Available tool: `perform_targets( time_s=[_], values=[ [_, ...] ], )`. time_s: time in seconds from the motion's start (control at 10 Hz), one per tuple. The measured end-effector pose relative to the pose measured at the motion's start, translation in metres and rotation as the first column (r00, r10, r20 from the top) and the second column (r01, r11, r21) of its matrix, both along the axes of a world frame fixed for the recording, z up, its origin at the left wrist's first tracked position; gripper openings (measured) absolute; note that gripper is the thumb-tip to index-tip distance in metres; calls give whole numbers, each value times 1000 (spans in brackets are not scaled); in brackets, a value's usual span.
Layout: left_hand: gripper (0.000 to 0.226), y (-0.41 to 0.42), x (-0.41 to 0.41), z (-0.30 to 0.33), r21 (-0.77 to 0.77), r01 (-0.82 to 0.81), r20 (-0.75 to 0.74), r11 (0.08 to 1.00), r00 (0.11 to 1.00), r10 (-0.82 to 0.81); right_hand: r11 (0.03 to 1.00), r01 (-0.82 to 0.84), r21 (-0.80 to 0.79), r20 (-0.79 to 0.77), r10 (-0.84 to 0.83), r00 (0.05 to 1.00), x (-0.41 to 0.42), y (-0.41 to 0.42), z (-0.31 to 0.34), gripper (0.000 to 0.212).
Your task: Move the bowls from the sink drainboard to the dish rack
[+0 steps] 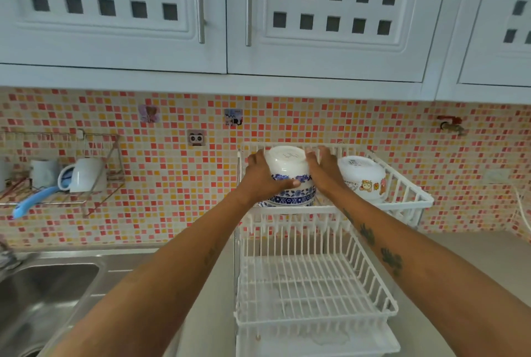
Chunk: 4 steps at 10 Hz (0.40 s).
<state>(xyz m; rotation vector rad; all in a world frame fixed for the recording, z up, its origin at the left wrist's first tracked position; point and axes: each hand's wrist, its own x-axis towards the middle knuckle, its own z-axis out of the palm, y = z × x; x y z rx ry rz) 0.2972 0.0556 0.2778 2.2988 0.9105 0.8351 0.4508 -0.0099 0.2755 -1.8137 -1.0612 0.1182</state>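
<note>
A white bowl with a blue flower pattern (288, 172) sits upside down at the left of the top tier of the white wire dish rack (408, 195). My left hand (263, 174) grips its left side and my right hand (323, 168) its right side. Under it more blue-patterned rims show, like a stack of bowls. To its right, in the same tier, a white bowl with cartoon pictures (362, 177) lies upside down. The rack's lower tier (310, 285) holds nothing. The steel drainboard (120, 267) lies left of the rack, partly hidden by my left arm.
A steel sink (43, 296) is at the lower left. On the tiled wall hangs a wire shelf (94, 187) with mugs and a blue-handled utensil. White wall cupboards (258, 11) hang overhead. A red tap (452, 125) sticks out of the wall at the right.
</note>
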Motion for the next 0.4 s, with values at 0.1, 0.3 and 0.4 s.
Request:
perform_targets(
  time_s=[0.1, 0.3, 0.4],
  values=[
    [110, -4, -18, 7, 31, 9, -26, 999, 1000, -8, 999, 28, 37, 282, -38, 959, -7, -9, 2, 61],
    [82, -1, -72, 19, 90, 4, -132, 996, 991, 8, 987, 108, -120, 533, -28, 846, -32, -23, 0, 59],
    [70, 0, -103, 21, 122, -29, -139, 992, 989, 46, 979, 108, -171, 644, 28, 765, -52, -30, 12, 61]
  ],
)
